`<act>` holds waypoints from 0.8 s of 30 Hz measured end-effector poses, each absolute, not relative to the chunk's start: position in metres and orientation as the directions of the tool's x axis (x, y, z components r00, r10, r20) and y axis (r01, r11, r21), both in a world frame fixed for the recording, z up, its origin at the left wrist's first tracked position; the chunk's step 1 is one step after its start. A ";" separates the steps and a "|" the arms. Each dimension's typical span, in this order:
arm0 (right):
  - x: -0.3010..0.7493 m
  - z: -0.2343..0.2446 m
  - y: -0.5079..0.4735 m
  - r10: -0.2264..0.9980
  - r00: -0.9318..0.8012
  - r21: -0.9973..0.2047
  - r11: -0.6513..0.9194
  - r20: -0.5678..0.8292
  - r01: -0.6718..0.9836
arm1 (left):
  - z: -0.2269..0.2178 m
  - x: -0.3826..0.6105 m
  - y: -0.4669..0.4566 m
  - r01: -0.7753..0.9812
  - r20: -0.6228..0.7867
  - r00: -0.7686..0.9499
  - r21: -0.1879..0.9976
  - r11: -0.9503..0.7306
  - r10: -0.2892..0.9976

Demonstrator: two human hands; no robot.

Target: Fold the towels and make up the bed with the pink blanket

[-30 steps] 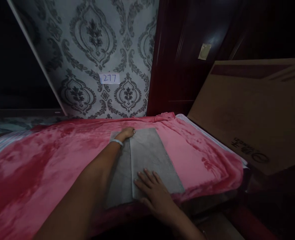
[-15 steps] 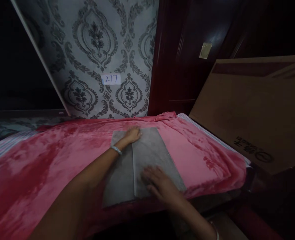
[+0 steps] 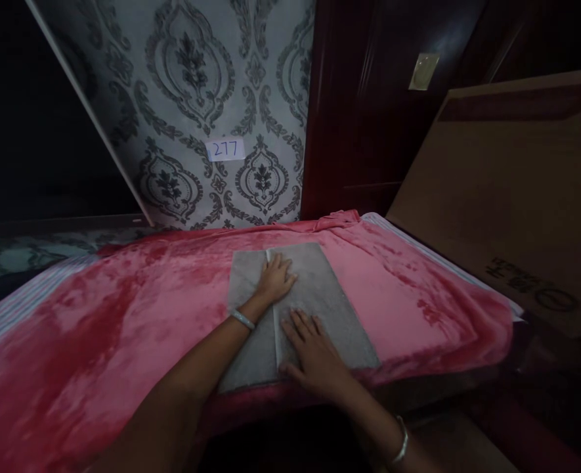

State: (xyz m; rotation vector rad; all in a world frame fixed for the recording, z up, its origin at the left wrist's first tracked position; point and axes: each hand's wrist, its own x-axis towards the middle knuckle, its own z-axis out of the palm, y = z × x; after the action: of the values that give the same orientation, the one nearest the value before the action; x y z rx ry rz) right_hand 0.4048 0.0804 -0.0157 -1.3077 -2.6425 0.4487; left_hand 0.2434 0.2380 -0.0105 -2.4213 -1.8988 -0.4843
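A grey folded cloth (image 3: 329, 309) lies flat, with a fold edge running lengthwise down its middle. My left hand (image 3: 274, 279) rests on its far half across that edge, fingers spread. Nearer to me, my right hand (image 3: 314, 355) lies palm down on the cloth just right of the fold edge, its fingers apart. Neither hand grips anything. Beneath the cloth is a pink and red plush blanket (image 3: 393, 295).
A large cardboard box (image 3: 507, 197) leans at the right beside the blanket. Patterned wallpaper (image 3: 186, 98) with a paper label (image 3: 225, 150) marked 277 stands behind. A dark screen (image 3: 48, 118) is at the left. Striped fabric (image 3: 39, 295) shows under the blanket.
My left hand has moved from the left part of the cloth onto the fold edge. My right hand has gone from blurred motion to resting nearly still. The view has shifted slightly.
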 end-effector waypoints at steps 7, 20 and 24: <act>0.396 -0.026 0.059 0.805 -0.584 -0.381 0.575 0.106 0.724 | 0.010 0.240 0.249 0.938 0.217 -0.150 0.339 0.070 0.965; 0.398 -0.046 0.061 0.791 -0.505 -0.410 0.612 0.346 0.677 | 0.030 0.236 0.291 0.722 0.052 -0.197 0.684 0.109 0.979; 0.390 -0.051 0.060 0.815 -0.406 -0.432 0.568 0.413 0.701 | 0.042 0.238 0.297 0.680 0.060 -0.148 0.731 0.058 0.987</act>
State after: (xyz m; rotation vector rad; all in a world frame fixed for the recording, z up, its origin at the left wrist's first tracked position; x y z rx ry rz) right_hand 0.3895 0.0596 -0.0510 -1.2075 -2.2109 0.2532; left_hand 0.2382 0.2965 0.0416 -2.2663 -2.5637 -1.1966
